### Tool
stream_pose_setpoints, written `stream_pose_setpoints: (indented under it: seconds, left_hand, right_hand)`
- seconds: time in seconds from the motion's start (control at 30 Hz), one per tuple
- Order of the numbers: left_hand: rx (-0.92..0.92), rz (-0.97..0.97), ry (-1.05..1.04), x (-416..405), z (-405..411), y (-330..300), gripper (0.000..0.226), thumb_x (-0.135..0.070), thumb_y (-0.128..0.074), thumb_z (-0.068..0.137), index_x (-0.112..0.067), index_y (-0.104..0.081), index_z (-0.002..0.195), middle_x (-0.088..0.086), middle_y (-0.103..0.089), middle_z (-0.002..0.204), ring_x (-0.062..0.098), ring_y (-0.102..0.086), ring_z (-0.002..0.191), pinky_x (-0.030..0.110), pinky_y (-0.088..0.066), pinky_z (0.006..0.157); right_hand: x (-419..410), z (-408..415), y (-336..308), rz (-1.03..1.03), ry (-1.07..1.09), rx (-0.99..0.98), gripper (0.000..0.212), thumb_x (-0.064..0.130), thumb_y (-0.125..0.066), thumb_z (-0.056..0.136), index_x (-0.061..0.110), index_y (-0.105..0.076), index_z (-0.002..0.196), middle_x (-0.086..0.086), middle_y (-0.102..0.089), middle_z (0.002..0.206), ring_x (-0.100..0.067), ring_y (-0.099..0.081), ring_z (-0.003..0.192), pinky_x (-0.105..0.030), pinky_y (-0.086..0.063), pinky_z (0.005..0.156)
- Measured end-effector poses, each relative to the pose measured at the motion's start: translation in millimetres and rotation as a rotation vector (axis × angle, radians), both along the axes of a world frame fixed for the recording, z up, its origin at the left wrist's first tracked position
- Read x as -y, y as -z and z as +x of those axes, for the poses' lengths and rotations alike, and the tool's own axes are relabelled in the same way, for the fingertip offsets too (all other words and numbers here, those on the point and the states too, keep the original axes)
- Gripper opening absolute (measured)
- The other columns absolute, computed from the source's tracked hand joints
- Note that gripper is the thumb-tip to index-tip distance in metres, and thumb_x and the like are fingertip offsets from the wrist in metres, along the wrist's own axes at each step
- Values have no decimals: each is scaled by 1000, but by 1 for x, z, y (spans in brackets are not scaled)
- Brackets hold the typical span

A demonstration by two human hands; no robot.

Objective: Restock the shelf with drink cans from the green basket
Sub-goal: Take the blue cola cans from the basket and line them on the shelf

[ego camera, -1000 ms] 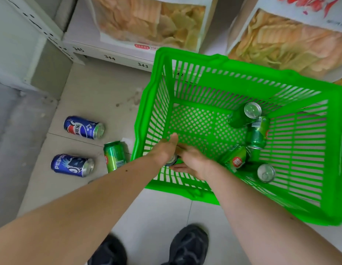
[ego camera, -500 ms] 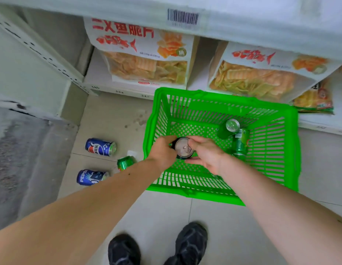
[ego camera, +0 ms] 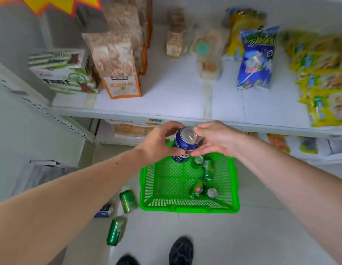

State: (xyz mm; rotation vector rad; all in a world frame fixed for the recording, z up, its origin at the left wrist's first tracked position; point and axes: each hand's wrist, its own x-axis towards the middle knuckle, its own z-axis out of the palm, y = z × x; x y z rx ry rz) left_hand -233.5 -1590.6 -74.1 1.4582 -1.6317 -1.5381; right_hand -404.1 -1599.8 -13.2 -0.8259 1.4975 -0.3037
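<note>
A blue drink can (ego camera: 186, 144) is held upright between both hands, above the far edge of the green basket (ego camera: 147, 188) and just below the front edge of the white shelf (ego camera: 175, 96). My left hand (ego camera: 158, 142) wraps its left side. My right hand (ego camera: 217, 138) touches its right side with the fingers spread along it. Several green cans (ego camera: 204, 178) lie in the right half of the basket on the floor.
Snack bags stand along the shelf: an orange-trimmed bag (ego camera: 118, 64), a blue bag (ego camera: 256, 58), yellow packs (ego camera: 322, 77). The shelf's middle is bare. On the floor left of the basket lie two green cans (ego camera: 128, 200) (ego camera: 115, 231) and a blue can (ego camera: 105, 210). My shoes (ego camera: 180, 249) are below.
Both hands lifted the blue can out of the basket up to shelf height. The view tilted up from the floor to the snack shelf.
</note>
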Motion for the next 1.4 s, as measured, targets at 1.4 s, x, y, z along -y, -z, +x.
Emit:
stream_pose_setpoints:
  seconds: [1.4]
  left_hand:
    - [-289, -247, 140, 61, -148, -446, 55, -5, -72, 80, -4, -49, 130, 7, -65, 117, 17, -64, 104, 31, -51, 91]
  right_hand:
    - [-18, -157, -365, -869, 174, 79, 56, 1, -76, 81, 20, -48, 126, -7, -74, 101, -14, -73, 89, -24, -57, 80]
